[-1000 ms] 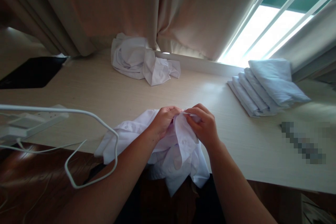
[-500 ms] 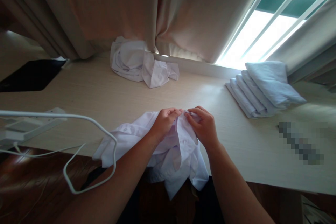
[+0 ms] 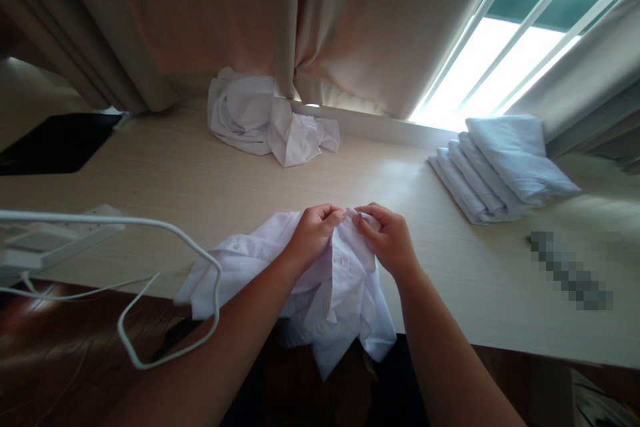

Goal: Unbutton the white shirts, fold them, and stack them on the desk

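Observation:
A white shirt [image 3: 350, 280] with a buttoned front strip lies bunched at the table's near edge, part of it hanging over. My left hand [image 3: 320, 227] pinches its upper edge between thumb and fingers. Close beside it, my right hand [image 3: 385, 233] grips the same edge, thumb towards me. The fingertips of both hands nearly meet, and the cloth between them is mostly hidden. The shirt's left portion spreads on the table under my left forearm.
A crumpled white cloth [image 3: 270, 120] lies at the back by the curtain [image 3: 225, 13]. Folded white garments [image 3: 500, 167] are stacked at the right, near a pixelated object [image 3: 570, 270]. A power strip [image 3: 65, 237] with a looping white cable [image 3: 170, 227] is at the left, before a black mat [image 3: 60, 143].
Both hands keep their hold in nearly the same place. The front strip of the shirt below them has shifted and turned slightly. The view has moved a little.

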{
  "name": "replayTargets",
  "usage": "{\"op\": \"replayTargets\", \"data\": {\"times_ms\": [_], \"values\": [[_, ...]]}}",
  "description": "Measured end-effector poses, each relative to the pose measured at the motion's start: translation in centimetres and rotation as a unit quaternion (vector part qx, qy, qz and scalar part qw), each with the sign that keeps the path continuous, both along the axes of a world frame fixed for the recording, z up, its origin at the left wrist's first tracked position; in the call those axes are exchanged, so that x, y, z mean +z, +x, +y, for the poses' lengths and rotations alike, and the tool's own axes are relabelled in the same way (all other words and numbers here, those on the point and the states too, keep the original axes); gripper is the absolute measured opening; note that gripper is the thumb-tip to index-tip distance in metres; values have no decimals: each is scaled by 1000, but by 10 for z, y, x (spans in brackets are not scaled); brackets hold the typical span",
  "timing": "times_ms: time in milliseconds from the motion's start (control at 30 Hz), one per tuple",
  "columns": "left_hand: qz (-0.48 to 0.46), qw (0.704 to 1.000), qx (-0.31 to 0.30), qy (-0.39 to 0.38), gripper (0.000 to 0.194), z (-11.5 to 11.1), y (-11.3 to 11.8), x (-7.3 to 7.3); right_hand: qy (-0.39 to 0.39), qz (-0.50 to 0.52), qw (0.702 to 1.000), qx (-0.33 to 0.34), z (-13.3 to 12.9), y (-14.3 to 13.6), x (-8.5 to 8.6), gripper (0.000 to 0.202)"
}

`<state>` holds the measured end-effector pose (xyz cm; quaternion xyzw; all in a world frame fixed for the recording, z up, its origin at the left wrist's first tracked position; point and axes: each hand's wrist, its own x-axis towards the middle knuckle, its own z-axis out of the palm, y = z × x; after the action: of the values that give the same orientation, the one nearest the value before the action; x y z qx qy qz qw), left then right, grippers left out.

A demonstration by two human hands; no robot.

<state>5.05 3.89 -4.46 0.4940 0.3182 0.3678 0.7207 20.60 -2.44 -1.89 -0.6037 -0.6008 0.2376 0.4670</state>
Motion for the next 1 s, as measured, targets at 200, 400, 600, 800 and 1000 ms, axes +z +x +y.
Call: {"op": "replayTargets", "data": {"times_ms": [200, 400, 600, 800, 1000], "values": [[-2, 1000, 4, -4, 31, 0, -1, 1, -1, -8, 1000, -15, 0, -1, -2, 14], [10, 1000, 13, 2, 32, -1, 0, 0, -22, -12, 1000, -14, 1, 0, -3, 17], [18, 1000, 17, 6, 33, -1, -1, 2, -23, -3, 999, -23, 0, -2, -4, 18], [17, 1000, 11, 11, 32, -2, -1, 2, -26, 5, 999, -27, 1, -2, -5, 16], [27, 999, 16, -11, 33, -1, -1, -1, -29, 3, 999, -32, 1, -4, -7, 16]]}}
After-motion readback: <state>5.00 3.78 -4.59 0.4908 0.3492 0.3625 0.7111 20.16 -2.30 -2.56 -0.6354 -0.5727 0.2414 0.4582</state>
